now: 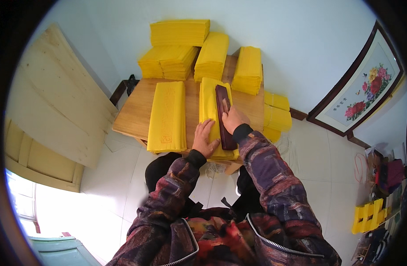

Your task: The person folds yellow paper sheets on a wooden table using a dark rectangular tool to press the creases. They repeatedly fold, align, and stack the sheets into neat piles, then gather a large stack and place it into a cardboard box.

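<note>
A stack of folded yellow paper point(207, 99) lies lengthwise before me on a wooden table. Pressed flat on its left side is my left hand point(204, 138), fingers stretched out and apart. My right hand point(235, 119) grips the handle of a long dark red stamp block point(222, 104), which lies along the right part of the same stack. The block's underside is hidden. Left of my hands, a second yellow paper stack point(167, 119) bears a faint red printed column and a square red mark near its front end.
Several more yellow paper stacks point(180, 33) stand at the back of the table point(130, 116). Yellow bundles point(278, 113) sit beyond its right edge. A plywood board point(57, 93) leans at left; a framed flower picture point(363, 88) leans at right.
</note>
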A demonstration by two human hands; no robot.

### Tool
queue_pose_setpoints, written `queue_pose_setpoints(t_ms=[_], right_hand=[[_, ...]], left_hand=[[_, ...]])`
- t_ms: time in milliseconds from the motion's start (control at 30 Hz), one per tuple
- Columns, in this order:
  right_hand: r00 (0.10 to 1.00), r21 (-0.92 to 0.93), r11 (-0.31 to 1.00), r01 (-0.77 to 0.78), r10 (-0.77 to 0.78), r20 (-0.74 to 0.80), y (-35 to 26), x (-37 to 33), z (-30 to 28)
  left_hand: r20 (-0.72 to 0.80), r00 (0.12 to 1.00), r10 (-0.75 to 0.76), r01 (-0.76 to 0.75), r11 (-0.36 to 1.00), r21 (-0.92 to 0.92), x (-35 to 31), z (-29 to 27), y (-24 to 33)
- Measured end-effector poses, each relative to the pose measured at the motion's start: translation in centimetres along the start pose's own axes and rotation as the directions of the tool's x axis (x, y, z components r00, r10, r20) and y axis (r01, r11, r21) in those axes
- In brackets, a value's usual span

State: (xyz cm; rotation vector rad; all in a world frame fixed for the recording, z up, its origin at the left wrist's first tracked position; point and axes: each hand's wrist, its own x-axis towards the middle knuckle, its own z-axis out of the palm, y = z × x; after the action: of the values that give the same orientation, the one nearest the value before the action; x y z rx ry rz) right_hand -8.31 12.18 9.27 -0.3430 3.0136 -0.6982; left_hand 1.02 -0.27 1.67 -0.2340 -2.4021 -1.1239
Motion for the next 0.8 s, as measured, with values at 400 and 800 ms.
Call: queue_pose_setpoints(t_ms=[400,800], right_hand=[[0.994,0.995,0.007,0.099,0.038,-0.099,12.9,-3.9,-3.4],[0.972,0.941,-0.285,-0.182,0.091,0.216,19.3,-14.1,0.7]], left_hand=[[-0.117,0.993,0.000,-0.008,0.998,-0.068,2.0,-1.6,-0.5],[0.061,0.738,-0.672,0.654,0.691,-0.309,9.4,-3.1,-2.1]])
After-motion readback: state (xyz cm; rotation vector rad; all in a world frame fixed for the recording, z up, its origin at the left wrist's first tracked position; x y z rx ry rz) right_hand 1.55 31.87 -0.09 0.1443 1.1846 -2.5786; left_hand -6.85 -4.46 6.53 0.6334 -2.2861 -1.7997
